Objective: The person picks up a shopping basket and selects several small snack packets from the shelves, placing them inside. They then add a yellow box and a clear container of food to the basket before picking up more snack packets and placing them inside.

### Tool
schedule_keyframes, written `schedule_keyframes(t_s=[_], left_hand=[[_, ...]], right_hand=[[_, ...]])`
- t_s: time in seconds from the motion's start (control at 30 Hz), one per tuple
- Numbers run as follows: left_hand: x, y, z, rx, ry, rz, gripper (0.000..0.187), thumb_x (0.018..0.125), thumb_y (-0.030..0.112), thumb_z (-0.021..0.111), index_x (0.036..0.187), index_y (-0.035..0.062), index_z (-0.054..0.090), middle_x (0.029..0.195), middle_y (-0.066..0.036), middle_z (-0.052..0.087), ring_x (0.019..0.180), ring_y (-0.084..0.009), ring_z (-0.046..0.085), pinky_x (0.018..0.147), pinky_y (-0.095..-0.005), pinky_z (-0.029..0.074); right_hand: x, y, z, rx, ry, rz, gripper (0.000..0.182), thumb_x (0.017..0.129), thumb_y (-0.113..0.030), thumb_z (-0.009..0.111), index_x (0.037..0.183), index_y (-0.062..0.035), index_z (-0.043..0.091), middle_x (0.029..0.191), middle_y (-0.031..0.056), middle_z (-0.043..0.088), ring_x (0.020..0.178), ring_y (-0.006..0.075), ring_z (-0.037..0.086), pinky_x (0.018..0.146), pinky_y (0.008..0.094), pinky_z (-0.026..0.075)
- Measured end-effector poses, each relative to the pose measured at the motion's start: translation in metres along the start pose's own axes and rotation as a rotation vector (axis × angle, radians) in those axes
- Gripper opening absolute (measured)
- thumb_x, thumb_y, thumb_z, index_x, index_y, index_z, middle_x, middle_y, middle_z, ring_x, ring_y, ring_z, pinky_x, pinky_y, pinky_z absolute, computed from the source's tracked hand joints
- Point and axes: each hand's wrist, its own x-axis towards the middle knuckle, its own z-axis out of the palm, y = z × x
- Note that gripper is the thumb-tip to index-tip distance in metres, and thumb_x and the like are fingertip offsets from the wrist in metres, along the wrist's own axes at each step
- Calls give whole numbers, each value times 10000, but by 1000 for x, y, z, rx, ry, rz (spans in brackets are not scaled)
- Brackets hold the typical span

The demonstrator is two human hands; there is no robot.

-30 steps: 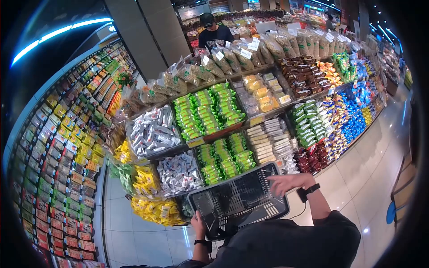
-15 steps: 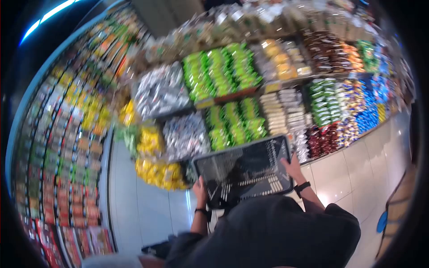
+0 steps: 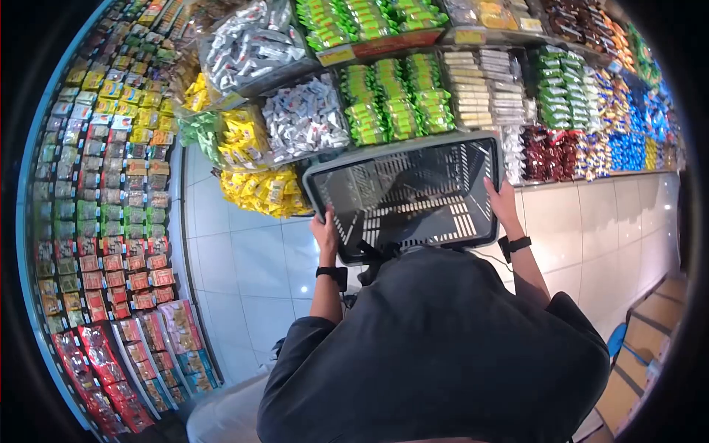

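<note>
In front of my body is a dark grey plastic shopping basket (image 3: 417, 238) with slotted walls and nothing in it. My left hand (image 3: 324, 230) grips its left rim, fingers wrapped over the edge. On the opposite side my right hand (image 3: 503, 203) holds the right rim, with the thumb on the inside. Both wrists wear black bands. Just beyond the basket's far rim sit green packets (image 3: 399, 103) and cream-coloured packs (image 3: 470, 88) on a display. Yellow packets (image 3: 262, 193) lie near the basket's left corner.
A tiered snack display spans the front, with silver packets (image 3: 304, 118) and blue packets (image 3: 628, 117). Tall shelving (image 3: 111, 221) full of hanging packs runs along the left. Pale floor tiles (image 3: 244, 258) lie between. Brown boxes (image 3: 617, 391) stand at lower right.
My view has tilted downward, so the display, basket and hands appear higher in the picture. The basket's inside shows more fully. Both hands keep their hold on its rim.
</note>
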Motion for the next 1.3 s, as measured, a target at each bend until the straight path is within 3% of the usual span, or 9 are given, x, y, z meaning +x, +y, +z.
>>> schedule_keyframes(t_s=[0.23,0.4,0.77,0.83,0.87,1.0,1.03,1.07,1.3], left_hand=[[-32,2,-46,159,91,-16,489,927,343,609,660,-61,540,518,-59,423,524,-145,376,501,-409,285],[-34,-1,-64,142,131,-41,508,933,342,599,662,-81,523,513,-110,424,516,-192,370,516,-429,290],[34,-14,-98,265,116,7,552,911,387,619,684,-114,575,515,-210,492,478,-271,421,518,-456,347],[52,-29,-101,222,117,70,606,901,430,630,681,-130,562,489,-210,454,468,-230,394,500,-444,350],[60,-27,-107,330,33,-13,441,900,339,618,763,-79,645,575,-230,574,527,-349,579,552,-441,425],[88,-47,-109,182,18,71,477,928,351,605,768,-99,609,532,-190,508,490,-217,465,517,-419,374],[92,-39,-110,125,11,96,461,925,347,608,777,-90,613,548,-186,516,502,-225,482,533,-420,385],[101,-51,-110,224,11,88,465,884,375,628,755,-73,635,578,-225,575,574,-387,595,587,-463,439],[118,-73,-109,198,-71,-29,510,881,437,634,796,-65,674,682,-267,629,686,-424,635,652,-474,469]], right_hand=[[-21,-1,23,-64,-92,-33,385,936,-274,636,1101,71,590,875,235,681,819,372,668,730,398,500],[-13,-2,52,-115,-139,31,381,937,-258,629,1125,71,586,929,240,682,855,389,660,770,398,502],[-12,-22,123,9,-49,80,350,931,-257,645,1112,39,604,829,151,680,705,252,612,696,363,487],[-16,-21,139,145,-15,152,266,941,-250,654,912,7,593,656,-4,533,566,86,472,521,283,399],[-18,-22,145,166,-5,170,244,940,-222,655,951,17,606,705,6,579,608,96,502,553,291,424],[-19,-12,167,63,73,77,274,941,-218,651,1029,40,624,813,58,655,718,117,562,655,306,476],[-20,-18,171,98,90,58,283,928,-218,644,1070,26,625,800,100,662,690,181,590,663,332,473],[-22,-28,171,68,80,70,281,928,-211,641,1079,25,623,800,99,662,689,178,592,656,333,472],[-19,-48,178,-51,95,83,326,916,-194,648,1129,38,565,881,125,664,729,210,617,676,339,494]])
